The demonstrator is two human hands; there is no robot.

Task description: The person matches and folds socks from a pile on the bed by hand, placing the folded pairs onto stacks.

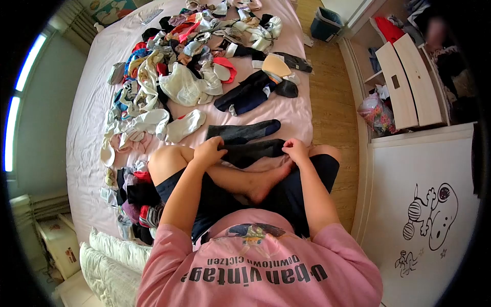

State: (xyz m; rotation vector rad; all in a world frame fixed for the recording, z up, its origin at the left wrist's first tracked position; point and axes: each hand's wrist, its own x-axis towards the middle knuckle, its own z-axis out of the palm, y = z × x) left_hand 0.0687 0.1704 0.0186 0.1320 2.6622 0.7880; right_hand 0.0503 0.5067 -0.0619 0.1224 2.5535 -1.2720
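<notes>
Two long dark grey socks lie on the pink bed sheet in front of my crossed legs. The farther sock [243, 132] is flat, its navy toe pointing right. My left hand [209, 152] pinches the left end of the nearer sock [250, 153]. At that sock's dark right end, my right hand [295, 150] has its fingers pressed together on the fabric. Just beyond is a bundle of dark navy socks [246, 94], and a white sock [185, 126] lies to the left.
A large mixed heap of socks and clothes [179, 84] covers the bed's far left. Rolled socks [142, 194] sit left of my knee. White pillows [110, 263] are at lower left. Right of the bed stand a bin [326, 24] and an open cabinet [404, 77].
</notes>
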